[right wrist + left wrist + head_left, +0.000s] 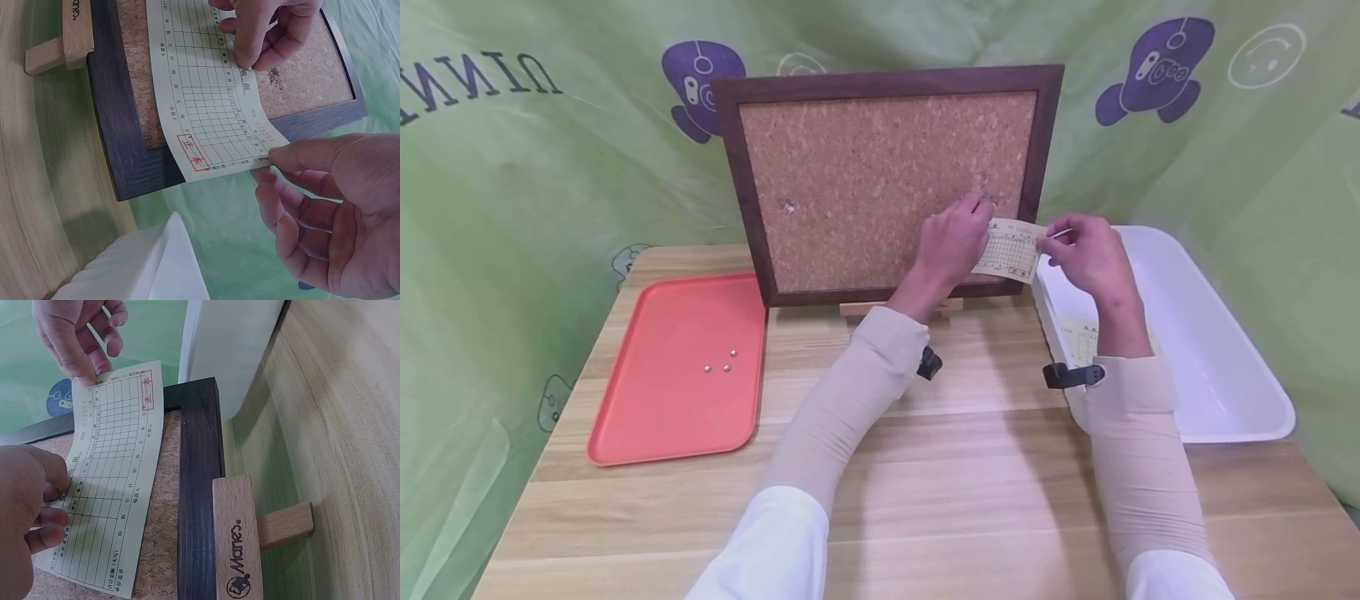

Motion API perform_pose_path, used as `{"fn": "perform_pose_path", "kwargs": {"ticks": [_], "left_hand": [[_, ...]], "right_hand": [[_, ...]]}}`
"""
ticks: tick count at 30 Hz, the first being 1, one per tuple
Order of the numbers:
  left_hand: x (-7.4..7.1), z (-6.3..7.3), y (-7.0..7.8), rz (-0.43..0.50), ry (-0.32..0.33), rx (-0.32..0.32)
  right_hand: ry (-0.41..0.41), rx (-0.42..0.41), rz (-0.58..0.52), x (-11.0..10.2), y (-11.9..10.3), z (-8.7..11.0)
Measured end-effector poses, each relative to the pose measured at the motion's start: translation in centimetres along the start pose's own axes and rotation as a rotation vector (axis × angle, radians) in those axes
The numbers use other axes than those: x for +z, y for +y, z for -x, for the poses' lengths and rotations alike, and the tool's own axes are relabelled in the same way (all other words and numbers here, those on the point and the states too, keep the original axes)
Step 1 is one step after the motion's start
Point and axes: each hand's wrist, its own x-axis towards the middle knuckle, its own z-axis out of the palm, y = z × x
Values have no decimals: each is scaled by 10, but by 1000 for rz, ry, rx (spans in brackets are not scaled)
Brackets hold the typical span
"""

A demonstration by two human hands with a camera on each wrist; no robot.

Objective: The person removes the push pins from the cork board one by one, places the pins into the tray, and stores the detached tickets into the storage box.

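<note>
A pale printed receipt lies slanted across the lower right of a framed corkboard, its right end sticking out past the dark frame. My right hand pinches that end at the upper corner between thumb and fingers, also plain in the right wrist view. At the receipt's upper edge, my left hand has thumb and forefinger pinched together; a tiny dark bit, seemingly a thumbtack, shows at their tips, mostly hidden. The receipt curves slightly between both hands.
A red tray on the left bears several small silver tacks. On the right stands a white bin holding more receipts. A wooden easel supports the board. Green cloth hangs behind the table.
</note>
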Motion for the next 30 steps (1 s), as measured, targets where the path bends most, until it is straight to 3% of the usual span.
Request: {"fn": "perform_pose_path", "kwargs": {"ticks": [30], "left_hand": [[-3,-4,3,-1,-54,-36]], "right_hand": [[12,-15,13,-2,-2,1]]}}
